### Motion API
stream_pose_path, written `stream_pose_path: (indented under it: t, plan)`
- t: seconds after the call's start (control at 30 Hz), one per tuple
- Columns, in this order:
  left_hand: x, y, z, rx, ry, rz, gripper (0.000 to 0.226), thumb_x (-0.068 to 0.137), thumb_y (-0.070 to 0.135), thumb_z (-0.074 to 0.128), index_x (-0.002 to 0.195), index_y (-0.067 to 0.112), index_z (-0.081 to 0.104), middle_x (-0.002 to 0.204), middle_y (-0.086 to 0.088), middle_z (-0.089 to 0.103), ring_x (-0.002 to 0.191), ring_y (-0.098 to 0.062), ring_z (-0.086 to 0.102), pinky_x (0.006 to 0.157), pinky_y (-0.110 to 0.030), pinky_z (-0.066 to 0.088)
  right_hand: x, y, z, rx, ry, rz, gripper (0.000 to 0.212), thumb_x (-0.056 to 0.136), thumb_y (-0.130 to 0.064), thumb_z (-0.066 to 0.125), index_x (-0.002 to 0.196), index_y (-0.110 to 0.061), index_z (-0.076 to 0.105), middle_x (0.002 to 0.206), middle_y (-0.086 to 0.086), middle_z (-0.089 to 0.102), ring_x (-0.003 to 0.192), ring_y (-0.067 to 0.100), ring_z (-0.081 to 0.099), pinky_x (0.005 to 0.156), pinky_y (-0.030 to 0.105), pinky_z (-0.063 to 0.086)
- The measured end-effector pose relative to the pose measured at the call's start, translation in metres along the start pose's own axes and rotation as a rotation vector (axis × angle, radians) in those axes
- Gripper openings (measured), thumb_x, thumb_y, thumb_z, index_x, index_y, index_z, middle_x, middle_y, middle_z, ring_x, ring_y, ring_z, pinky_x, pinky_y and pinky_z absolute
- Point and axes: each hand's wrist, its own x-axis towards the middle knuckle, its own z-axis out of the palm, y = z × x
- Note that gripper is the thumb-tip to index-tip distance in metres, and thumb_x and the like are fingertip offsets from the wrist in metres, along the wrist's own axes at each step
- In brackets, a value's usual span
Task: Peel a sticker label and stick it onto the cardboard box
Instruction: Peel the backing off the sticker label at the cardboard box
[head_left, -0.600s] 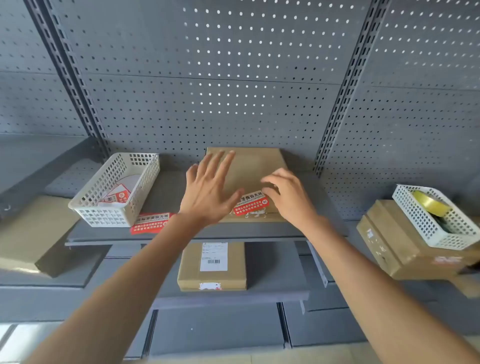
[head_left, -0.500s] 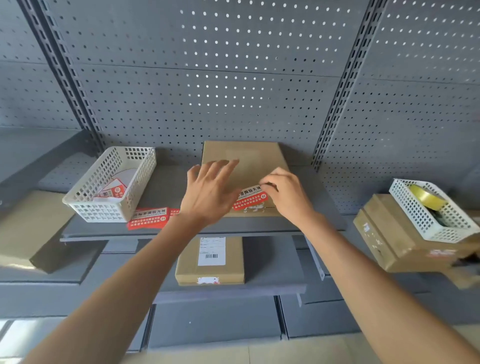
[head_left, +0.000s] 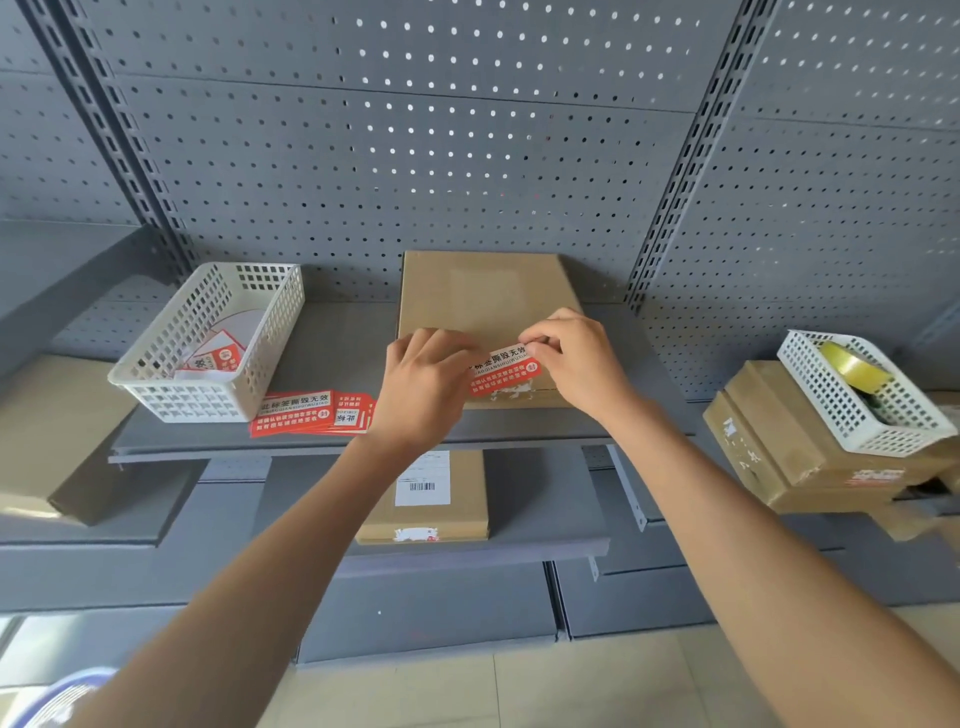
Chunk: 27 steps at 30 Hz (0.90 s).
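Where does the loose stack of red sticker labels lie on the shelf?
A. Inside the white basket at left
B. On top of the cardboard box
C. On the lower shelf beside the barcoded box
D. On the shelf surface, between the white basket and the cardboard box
D: the stack of red sticker labels lies flat on the shelf, right of the white basket and left of the cardboard box.

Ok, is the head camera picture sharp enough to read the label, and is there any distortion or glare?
Head view: sticker label between left hand and right hand is fairly sharp, its big characters legible; wide-angle bending bows the shelf uprights; light shows through pegboard holes; no glare on the cardboard box.
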Motion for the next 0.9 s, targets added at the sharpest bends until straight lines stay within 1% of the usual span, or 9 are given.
stream_pose_path:
  t: [0.1, 0.13, 0.2, 0.27, 0.37, 0.53, 0.7, 0.83, 0.9]
  plan:
    - [0.000, 0.002, 0.003, 0.012, 0.002, -0.034, 0.022, 0.088, 0.016, 0.072, 0.109, 0.023, 0.073, 0.115, 0.002, 0.067, 0.106, -0.026, 0.056, 0.094, -0.042, 0.036, 0.001, -0.001, -0.002, 0.011, -0.016, 0.027, 0.019, 0.092, -0.004, 0.063, 0.104, -0.010, 0.078, 0.097, 0.003, 0.062, 0.073, 0.002, 0.053, 0.074, 0.011, 0.039]
    - [0.001, 0.003, 0.003, 0.025, -0.007, -0.047, 0.022, 0.087, 0.018, 0.072, 0.109, 0.024, 0.073, 0.115, 0.002, 0.066, 0.107, -0.027, 0.056, 0.094, -0.043, 0.037, 0.002, -0.001, -0.002, 0.014, -0.018, 0.037, 0.020, 0.092, -0.004, 0.064, 0.104, -0.010, 0.078, 0.096, 0.001, 0.061, 0.072, 0.001, 0.053, 0.071, 0.007, 0.037]
    - [0.003, 0.007, 0.001, 0.071, -0.052, -0.058, 0.025, 0.085, 0.026, 0.072, 0.111, 0.025, 0.070, 0.115, 0.000, 0.064, 0.107, -0.029, 0.056, 0.094, -0.045, 0.038, 0.003, -0.002, -0.002, 0.017, -0.018, 0.057, 0.019, 0.092, -0.004, 0.065, 0.104, -0.010, 0.078, 0.094, -0.001, 0.059, 0.070, -0.001, 0.052, 0.066, 0.003, 0.035]
    - [0.004, 0.012, -0.002, 0.127, -0.115, -0.035, 0.033, 0.084, 0.037, 0.069, 0.114, 0.027, 0.066, 0.116, -0.002, 0.061, 0.108, -0.032, 0.055, 0.096, -0.049, 0.038, 0.004, -0.002, -0.001, 0.019, -0.019, 0.073, 0.018, 0.092, -0.004, 0.065, 0.104, -0.010, 0.078, 0.092, -0.001, 0.058, 0.068, -0.001, 0.051, 0.065, 0.002, 0.035]
    - [0.004, 0.019, -0.005, 0.192, -0.184, 0.005, 0.043, 0.082, 0.050, 0.063, 0.121, 0.033, 0.063, 0.118, -0.002, 0.056, 0.109, -0.032, 0.052, 0.102, -0.054, 0.036, 0.005, -0.002, 0.000, 0.012, -0.018, 0.083, 0.018, 0.092, -0.004, 0.065, 0.102, -0.010, 0.078, 0.093, -0.001, 0.058, 0.068, -0.001, 0.051, 0.064, 0.002, 0.034]
    - [0.005, 0.021, -0.009, 0.194, -0.213, -0.016, 0.046, 0.081, 0.055, 0.059, 0.124, 0.037, 0.062, 0.118, -0.002, 0.055, 0.111, -0.032, 0.051, 0.104, -0.057, 0.034, 0.005, -0.002, 0.000, 0.008, -0.021, 0.101, 0.017, 0.093, -0.006, 0.065, 0.102, -0.011, 0.078, 0.095, -0.001, 0.061, 0.071, 0.000, 0.053, 0.062, 0.001, 0.036]
    - [0.004, 0.021, -0.010, 0.174, -0.206, -0.015, 0.048, 0.081, 0.054, 0.062, 0.126, 0.037, 0.061, 0.118, -0.003, 0.055, 0.110, -0.033, 0.052, 0.105, -0.056, 0.035, 0.005, -0.003, 0.000, 0.009, -0.023, 0.112, 0.017, 0.093, -0.007, 0.066, 0.103, -0.011, 0.079, 0.100, 0.002, 0.065, 0.079, 0.008, 0.057, 0.065, 0.004, 0.035]
    - [0.005, 0.022, -0.011, 0.178, -0.223, -0.023, 0.049, 0.082, 0.055, 0.059, 0.126, 0.036, 0.062, 0.118, -0.003, 0.055, 0.111, -0.033, 0.052, 0.106, -0.056, 0.033, 0.005, -0.003, 0.000, 0.020, -0.025, 0.120, 0.017, 0.093, -0.006, 0.066, 0.103, -0.010, 0.079, 0.102, 0.005, 0.066, 0.081, 0.011, 0.058, 0.075, 0.017, 0.041]
    - [0.005, 0.022, -0.011, 0.183, -0.232, -0.027, 0.049, 0.083, 0.056, 0.057, 0.127, 0.037, 0.061, 0.119, -0.003, 0.055, 0.112, -0.033, 0.051, 0.107, -0.056, 0.033, 0.005, -0.004, 0.000, 0.022, -0.026, 0.127, 0.017, 0.093, -0.006, 0.066, 0.103, -0.011, 0.079, 0.102, 0.005, 0.066, 0.082, 0.011, 0.059, 0.078, 0.021, 0.044]
